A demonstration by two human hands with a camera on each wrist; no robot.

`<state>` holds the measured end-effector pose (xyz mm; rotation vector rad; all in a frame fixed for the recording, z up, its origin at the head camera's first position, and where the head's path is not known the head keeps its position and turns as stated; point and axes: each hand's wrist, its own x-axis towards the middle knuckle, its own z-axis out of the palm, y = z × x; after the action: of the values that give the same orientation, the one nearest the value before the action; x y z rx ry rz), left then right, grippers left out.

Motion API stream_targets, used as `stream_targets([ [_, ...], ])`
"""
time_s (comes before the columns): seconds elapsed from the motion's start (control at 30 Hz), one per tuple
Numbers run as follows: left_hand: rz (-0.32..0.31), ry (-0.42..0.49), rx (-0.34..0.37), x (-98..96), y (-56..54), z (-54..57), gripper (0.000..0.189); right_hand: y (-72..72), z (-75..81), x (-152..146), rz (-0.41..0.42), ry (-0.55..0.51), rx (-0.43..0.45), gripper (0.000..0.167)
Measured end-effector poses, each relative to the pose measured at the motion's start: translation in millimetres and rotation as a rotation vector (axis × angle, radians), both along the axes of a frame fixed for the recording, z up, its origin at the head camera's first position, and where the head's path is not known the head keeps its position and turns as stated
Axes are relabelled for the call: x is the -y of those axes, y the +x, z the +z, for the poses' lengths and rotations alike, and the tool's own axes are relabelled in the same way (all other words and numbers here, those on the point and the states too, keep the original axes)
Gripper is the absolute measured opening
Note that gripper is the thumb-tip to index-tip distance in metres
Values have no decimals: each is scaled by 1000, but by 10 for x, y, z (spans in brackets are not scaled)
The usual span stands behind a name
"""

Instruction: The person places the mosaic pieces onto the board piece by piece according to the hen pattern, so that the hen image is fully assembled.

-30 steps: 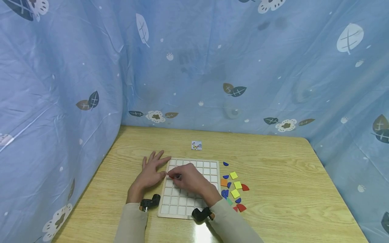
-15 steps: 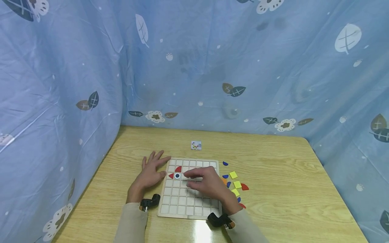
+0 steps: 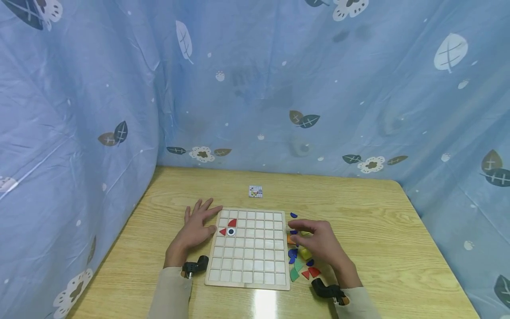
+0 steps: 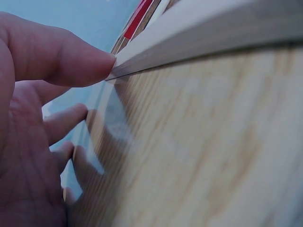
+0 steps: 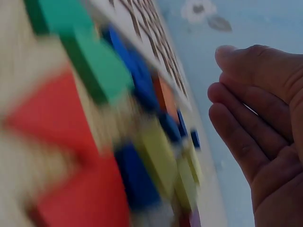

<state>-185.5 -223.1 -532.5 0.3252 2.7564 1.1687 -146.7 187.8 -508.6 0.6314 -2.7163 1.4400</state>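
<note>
A wooden grid board (image 3: 247, 253) lies on the table. A red quarter-circle (image 3: 233, 223), a red triangle (image 3: 223, 231) and a white tile with a dark dot (image 3: 231, 231) sit in its upper left cells. My left hand (image 3: 196, 231) rests at the board's left edge with fingers spread; in the left wrist view its thumb (image 4: 90, 66) touches the rim. My right hand (image 3: 322, 243) hovers over loose pieces right of the board, thumb and fingers apart, holding nothing. Beneath or beside it lie an orange square (image 3: 290, 239), a yellow square (image 3: 305, 254) and blue half-discs (image 3: 293, 215).
Green pieces (image 3: 294, 275), a red quarter-circle (image 3: 314, 271) and a small red triangle (image 3: 305, 274) lie nearer the front, right of the board. A small patterned card (image 3: 256, 191) lies behind the board. Blue curtain (image 3: 239, 88) surrounds the wooden table (image 3: 378, 248).
My right hand has lifted off the board's upper left cells and moved right to the loose pieces, uncovering the red pieces and dotted tile. The left hand has stayed at the board's edge.
</note>
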Motion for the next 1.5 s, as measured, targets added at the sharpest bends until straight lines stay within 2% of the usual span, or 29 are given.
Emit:
stream_targets([
  [0.17,3,-6,-7,3,4,-2,68,-73,-43,-193,-79,70,22,35],
  [0.33,4,-2,-7,4,1,-10,68,-142,-97,-257,-110,95,64,37],
  [0.6,1,8,-8,0,-7,-19,68,-179,-152,-303,-170,162,23,36],
  [0.9,1,10,-10,-1,1,-14,68,-13,-160,-594,-256,181,-10,36],
  [1.07,4,1,-14,-3,-1,-8,68,71,-152,-738,-284,190,-61,38],
  [1.5,7,-1,-2,-12,5,0,68,84,-179,-809,-297,196,-38,38],
])
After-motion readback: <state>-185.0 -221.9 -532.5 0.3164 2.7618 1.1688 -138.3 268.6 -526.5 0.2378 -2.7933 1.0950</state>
